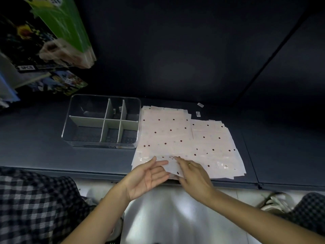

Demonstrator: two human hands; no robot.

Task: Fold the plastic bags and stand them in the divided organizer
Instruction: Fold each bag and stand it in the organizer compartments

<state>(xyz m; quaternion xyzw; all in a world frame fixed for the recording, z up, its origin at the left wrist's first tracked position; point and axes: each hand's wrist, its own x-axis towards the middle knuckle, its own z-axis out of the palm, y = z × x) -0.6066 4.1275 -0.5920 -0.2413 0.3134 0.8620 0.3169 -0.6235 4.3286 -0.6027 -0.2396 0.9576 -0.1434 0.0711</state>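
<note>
Setting: person seated at a dark grey shelf (pixel 175 76), head cam looking down over both forearms; checked trousers (pixel 35 199) at both lower corners, pale glossy floor (pixel 167 217) betw. the knees.

Bags: stack of pale pink plastic bags (pixel 165 131) w/ dark red dots, lying flat on the shelf, just R of the organizer and touching its R wall. A second, lower stack (pixel 214 143) fans out to the R, edges stepped. Near edges of both stacks reach the shelf's front lip.

Organizer: clear divided organizer (pixel 102 144), rounded corners, white partitions making six compartments; no bags standing in it. A small unclear item sits in the far middle compartment, can't ID.

Left hand: left hand (pixel 147 178) palm up, fingers straight and relaxed, slid under the near edge of the top bag; fingertips touch the plastic, no curl round it.

Right hand: right hand (pixel 193 171) palm down on the same near edge, fingers extended and pressing flat; ring (pixel 189 163) on one finger. The bag's near corner is lifted betw. the two hands, rest of it flat on the stack.

Background: colourful printed boxes (pixel 35 41) lean at upper L, one green; two small white labels (pixel 199 110) lie on the shelf beyond the R stack.
</note>
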